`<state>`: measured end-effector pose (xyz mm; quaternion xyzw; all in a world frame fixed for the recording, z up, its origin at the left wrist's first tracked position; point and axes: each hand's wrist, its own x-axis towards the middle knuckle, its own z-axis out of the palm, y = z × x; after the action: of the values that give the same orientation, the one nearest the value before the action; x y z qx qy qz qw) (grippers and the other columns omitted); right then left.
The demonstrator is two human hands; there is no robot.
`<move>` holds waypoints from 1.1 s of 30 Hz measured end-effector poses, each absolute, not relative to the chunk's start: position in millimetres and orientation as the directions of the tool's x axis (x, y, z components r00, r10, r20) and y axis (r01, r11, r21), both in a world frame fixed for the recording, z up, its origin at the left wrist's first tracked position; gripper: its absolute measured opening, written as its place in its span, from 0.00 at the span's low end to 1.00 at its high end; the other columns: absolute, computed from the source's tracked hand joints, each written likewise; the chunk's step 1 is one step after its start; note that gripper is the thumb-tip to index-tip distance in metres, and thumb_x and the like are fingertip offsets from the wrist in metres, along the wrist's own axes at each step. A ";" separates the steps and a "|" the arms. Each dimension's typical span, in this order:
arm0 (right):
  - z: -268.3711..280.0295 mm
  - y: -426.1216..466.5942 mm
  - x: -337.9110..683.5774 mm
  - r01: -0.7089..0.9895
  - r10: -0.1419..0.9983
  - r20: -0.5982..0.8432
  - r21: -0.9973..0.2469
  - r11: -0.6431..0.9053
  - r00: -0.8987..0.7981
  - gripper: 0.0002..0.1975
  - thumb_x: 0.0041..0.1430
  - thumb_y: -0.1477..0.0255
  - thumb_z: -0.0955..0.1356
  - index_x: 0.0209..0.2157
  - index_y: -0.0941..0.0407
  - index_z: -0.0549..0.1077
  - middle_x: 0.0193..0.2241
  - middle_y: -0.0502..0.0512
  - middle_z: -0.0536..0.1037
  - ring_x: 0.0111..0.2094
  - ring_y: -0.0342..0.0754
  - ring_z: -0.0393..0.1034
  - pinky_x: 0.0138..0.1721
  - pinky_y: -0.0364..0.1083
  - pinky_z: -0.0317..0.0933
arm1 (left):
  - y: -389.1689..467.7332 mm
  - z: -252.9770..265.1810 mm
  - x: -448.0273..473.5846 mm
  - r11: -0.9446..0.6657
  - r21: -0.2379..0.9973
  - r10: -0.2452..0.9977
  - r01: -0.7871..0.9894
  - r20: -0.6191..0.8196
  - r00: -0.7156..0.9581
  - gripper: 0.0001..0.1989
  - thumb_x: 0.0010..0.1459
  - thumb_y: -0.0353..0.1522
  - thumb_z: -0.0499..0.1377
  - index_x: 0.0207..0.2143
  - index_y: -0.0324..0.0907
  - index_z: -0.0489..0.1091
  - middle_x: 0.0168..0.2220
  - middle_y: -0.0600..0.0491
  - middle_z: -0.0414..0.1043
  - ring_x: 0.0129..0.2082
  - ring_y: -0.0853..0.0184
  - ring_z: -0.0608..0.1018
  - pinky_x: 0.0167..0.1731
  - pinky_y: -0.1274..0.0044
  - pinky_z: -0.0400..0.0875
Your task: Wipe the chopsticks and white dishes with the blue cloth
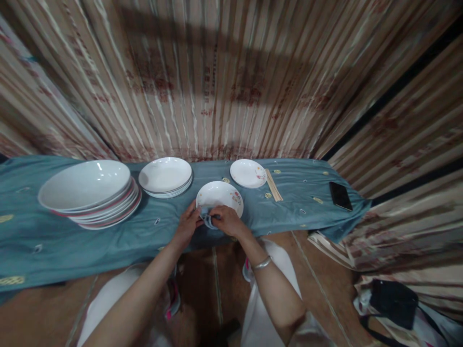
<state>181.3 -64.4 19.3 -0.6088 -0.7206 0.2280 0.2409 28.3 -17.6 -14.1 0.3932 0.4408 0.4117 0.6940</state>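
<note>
A white plate with a floral print lies in front of me near the table's front edge. My left hand grips its left rim, fingers closed on the edge. In my right hand is a bunched grey-blue cloth, pressed against the near part of the plate. The fingers of that hand are closed on the cloth. Part of the plate's near side is hidden by the cloth and my hand.
On the left stand a stack of large white bowls and a stack of white plates. Beyond my right hand are a smaller floral plate, several wooden chopsticks and a black phone. A blue-green cloth covers the table; a curtain hangs behind.
</note>
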 end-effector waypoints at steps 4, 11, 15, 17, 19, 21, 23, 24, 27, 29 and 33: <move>18.2 -61.7 177.0 0.752 0.986 0.096 -0.639 0.164 -0.134 0.09 0.54 0.80 0.67 0.36 0.55 0.78 0.36 0.53 0.79 0.40 0.48 0.71 0.45 0.45 0.61 | -16.5 -15.3 28.5 0.377 0.894 0.913 -0.240 -0.315 0.260 0.30 0.52 0.33 0.64 0.58 0.42 0.65 0.39 0.49 0.80 0.32 0.67 0.81 0.31 0.77 0.77; 12.3 -55.0 170.7 0.737 0.977 0.159 -0.642 0.210 -0.140 0.10 0.55 0.81 0.65 0.36 0.56 0.75 0.36 0.54 0.78 0.40 0.48 0.69 0.46 0.46 0.61 | -18.2 -11.3 27.8 0.386 0.893 0.908 -0.233 -0.322 0.269 0.29 0.54 0.32 0.63 0.59 0.42 0.64 0.41 0.49 0.79 0.33 0.67 0.81 0.30 0.79 0.76; 12.3 -53.8 168.1 0.747 0.971 0.185 -0.622 0.237 -0.155 0.11 0.55 0.82 0.64 0.37 0.57 0.74 0.38 0.56 0.77 0.42 0.49 0.69 0.48 0.47 0.60 | -17.9 -13.6 27.9 0.381 0.890 0.912 -0.250 -0.316 0.263 0.28 0.55 0.32 0.63 0.58 0.43 0.65 0.41 0.49 0.79 0.34 0.67 0.81 0.31 0.79 0.76; 12.5 -53.4 166.7 0.758 0.966 0.201 -0.602 0.251 -0.161 0.11 0.56 0.82 0.63 0.38 0.56 0.74 0.40 0.56 0.77 0.43 0.49 0.69 0.49 0.48 0.60 | -16.9 -16.5 27.6 0.376 0.892 0.914 -0.253 -0.312 0.260 0.28 0.54 0.32 0.64 0.58 0.42 0.65 0.41 0.49 0.79 0.34 0.66 0.81 0.31 0.78 0.76; 12.3 -52.6 165.3 0.766 0.961 0.221 -0.584 0.269 -0.169 0.12 0.56 0.82 0.63 0.39 0.56 0.73 0.41 0.56 0.77 0.44 0.50 0.68 0.51 0.49 0.60 | -16.0 -19.2 27.3 0.374 0.893 0.916 -0.249 -0.315 0.247 0.28 0.53 0.33 0.65 0.58 0.43 0.66 0.40 0.49 0.79 0.34 0.66 0.81 0.32 0.77 0.77; 11.9 -51.6 163.6 0.772 0.954 0.240 -0.567 0.287 -0.178 0.14 0.56 0.82 0.62 0.41 0.56 0.72 0.44 0.57 0.76 0.47 0.50 0.68 0.52 0.51 0.59 | -15.6 -20.5 27.0 0.372 0.896 0.918 -0.241 -0.316 0.239 0.28 0.53 0.33 0.65 0.57 0.44 0.66 0.42 0.49 0.79 0.34 0.66 0.81 0.33 0.76 0.77; 11.4 -50.6 162.0 0.783 0.950 0.254 -0.548 0.296 -0.181 0.16 0.56 0.82 0.62 0.44 0.57 0.72 0.47 0.59 0.75 0.51 0.51 0.66 0.54 0.52 0.58 | -16.0 -19.9 26.7 0.368 0.898 0.917 -0.239 -0.308 0.254 0.29 0.53 0.34 0.65 0.58 0.45 0.66 0.44 0.48 0.78 0.36 0.65 0.81 0.34 0.76 0.77; 11.1 -50.1 161.1 0.789 0.949 0.258 -0.537 0.297 -0.182 0.16 0.57 0.82 0.62 0.46 0.58 0.71 0.49 0.61 0.74 0.52 0.52 0.65 0.55 0.53 0.57 | -16.4 -18.9 26.6 0.365 0.899 0.916 -0.243 -0.300 0.268 0.29 0.53 0.34 0.65 0.58 0.45 0.66 0.46 0.48 0.77 0.37 0.65 0.81 0.34 0.75 0.77; 9.7 -48.4 159.1 0.807 0.945 0.269 -0.507 0.301 -0.183 0.19 0.57 0.81 0.61 0.50 0.60 0.70 0.53 0.63 0.71 0.55 0.53 0.63 0.58 0.54 0.55 | -17.8 -14.4 26.3 0.365 0.895 0.912 -0.255 -0.289 0.290 0.29 0.53 0.33 0.64 0.58 0.46 0.66 0.51 0.48 0.75 0.40 0.63 0.81 0.34 0.76 0.78; 8.2 -47.1 158.5 0.815 0.942 0.281 -0.492 0.306 -0.184 0.20 0.58 0.81 0.61 0.52 0.61 0.69 0.54 0.64 0.70 0.56 0.53 0.62 0.59 0.54 0.54 | -18.7 -11.4 26.3 0.370 0.895 0.912 -0.249 -0.298 0.282 0.28 0.53 0.33 0.64 0.58 0.45 0.66 0.52 0.47 0.74 0.41 0.63 0.80 0.33 0.77 0.78; 3.6 -44.2 159.2 0.826 0.941 0.296 -0.481 0.293 -0.161 0.21 0.59 0.80 0.60 0.54 0.63 0.68 0.57 0.66 0.67 0.58 0.53 0.60 0.61 0.54 0.54 | -20.0 -7.3 26.7 0.379 0.895 0.910 -0.237 -0.313 0.273 0.29 0.54 0.31 0.63 0.59 0.43 0.65 0.54 0.46 0.73 0.41 0.61 0.81 0.34 0.74 0.78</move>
<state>159.2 -44.2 3.6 -0.5854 -0.7549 0.1038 0.2768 26.7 -20.0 -7.3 0.3792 0.4437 0.4084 0.7019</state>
